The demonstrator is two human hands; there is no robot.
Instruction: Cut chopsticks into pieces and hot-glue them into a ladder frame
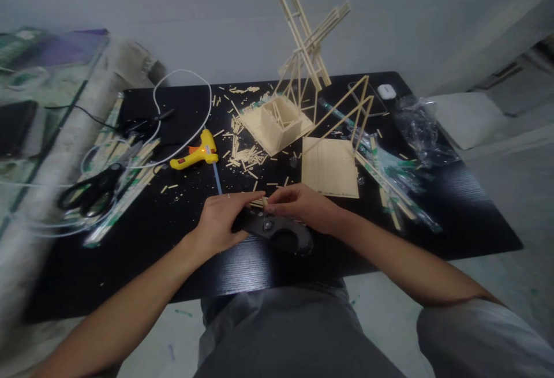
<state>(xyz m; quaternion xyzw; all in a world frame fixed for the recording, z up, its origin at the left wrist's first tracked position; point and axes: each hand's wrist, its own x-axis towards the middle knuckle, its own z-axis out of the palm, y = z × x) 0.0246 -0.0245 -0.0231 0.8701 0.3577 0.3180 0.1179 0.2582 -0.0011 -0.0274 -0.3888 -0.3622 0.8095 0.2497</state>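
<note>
Near the front of the black table, my left hand curls over a small bundle of thin wooden sticks, its index finger lying along them. My right hand pinches the right end of that bundle between thumb and fingertips. Just below the sticks is a black hand cutter with a round pivot bolt and a curved handle pointing right. Its left end is covered by my left hand, and whether that hand also grips it is unclear.
A yellow glue gun lies left, with black scissors beyond it. Cut stick pieces surround a wooden windmill-like model. A square wooden panel with a stick frame stands right, beside wrapped sticks and crumpled plastic.
</note>
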